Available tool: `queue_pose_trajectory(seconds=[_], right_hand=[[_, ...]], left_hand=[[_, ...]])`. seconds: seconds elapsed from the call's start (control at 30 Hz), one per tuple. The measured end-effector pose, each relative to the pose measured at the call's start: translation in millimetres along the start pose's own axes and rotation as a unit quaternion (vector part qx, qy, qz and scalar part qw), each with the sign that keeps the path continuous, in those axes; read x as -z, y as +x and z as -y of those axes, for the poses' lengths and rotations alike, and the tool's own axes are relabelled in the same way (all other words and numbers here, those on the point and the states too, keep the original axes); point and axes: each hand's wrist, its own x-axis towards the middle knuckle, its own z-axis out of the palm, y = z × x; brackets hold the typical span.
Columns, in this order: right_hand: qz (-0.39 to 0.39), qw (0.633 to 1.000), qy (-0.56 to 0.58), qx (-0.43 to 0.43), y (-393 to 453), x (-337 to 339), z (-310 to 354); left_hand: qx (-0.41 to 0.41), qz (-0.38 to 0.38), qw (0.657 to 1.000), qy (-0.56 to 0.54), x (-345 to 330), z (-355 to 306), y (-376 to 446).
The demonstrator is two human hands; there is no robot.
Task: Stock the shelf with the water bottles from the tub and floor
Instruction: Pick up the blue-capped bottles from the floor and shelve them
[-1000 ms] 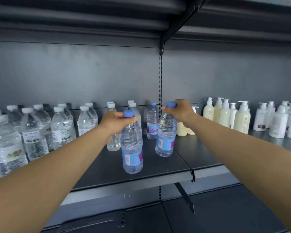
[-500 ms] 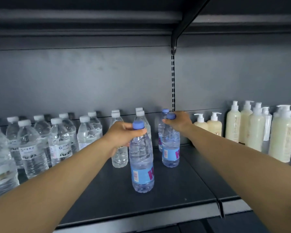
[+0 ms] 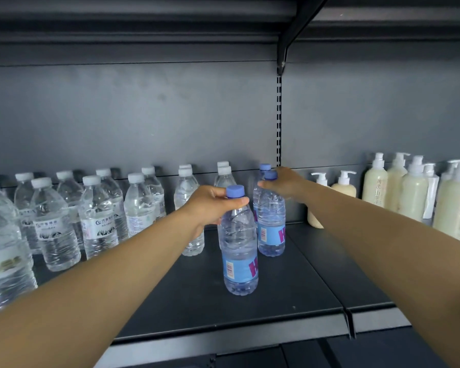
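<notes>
Two blue-capped water bottles are being set down on the dark shelf (image 3: 290, 293), one in each hand. The left hand (image 3: 210, 205) is closed around the neck of the nearer bottle (image 3: 240, 251), thumb and fingers pinched just under its cap, and the bottle stands upright with its base on the shelf, out in front of the others. The right hand (image 3: 284, 181) reaches further back and grips the farther bottle (image 3: 271, 224) at its cap; that bottle also looks upright and seated, directly in front of a third blue-capped bottle (image 3: 264, 168) whose cap shows just behind it. To the left stand rows of clear white-capped bottles (image 3: 98, 221), and to the right, past the shelf divider, a group of cream pump bottles (image 3: 412, 195). The step in hand looks like placement in the blue-cap row, near its end. The next move probably calls for sliding the nearer bottle back into line behind the farther one's column or beside it, then letting go of both necks cleanly without tipping them, since tall narrow bottles topple easily. Neither the tub nor the floor is in view, so how many bottles remain cannot be told.
</notes>
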Motion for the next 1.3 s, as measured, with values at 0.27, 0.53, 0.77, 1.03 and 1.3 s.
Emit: queue_pose_trajectory(seconds=[0.27, 0.53, 0.77, 1.03, 1.3], right_hand=[[0.002, 0.988, -0.154, 0.014, -17, 50, 8], [0.002, 0.974, -0.223, 0.028, -33, 81, 4], [0.003, 0.963, -0.266, 0.037, -50, 93, 2], [0.025, 0.95, -0.313, 0.006, -88, 91, -6], [0.024, 0.952, -0.306, -0.007, -164, 86, -2]], left_hand=[[-0.007, 0.033, 0.998, -0.043, -30, -11, 4], [-0.012, 0.06, 0.998, -0.035, -75, -17, 21], [-0.007, 0.03, 0.999, -0.025, -86, -16, 32], [-0.041, 0.02, 0.993, 0.109, -86, -24, 24], [-0.122, 0.024, 0.899, 0.42, -58, -35, -37]])
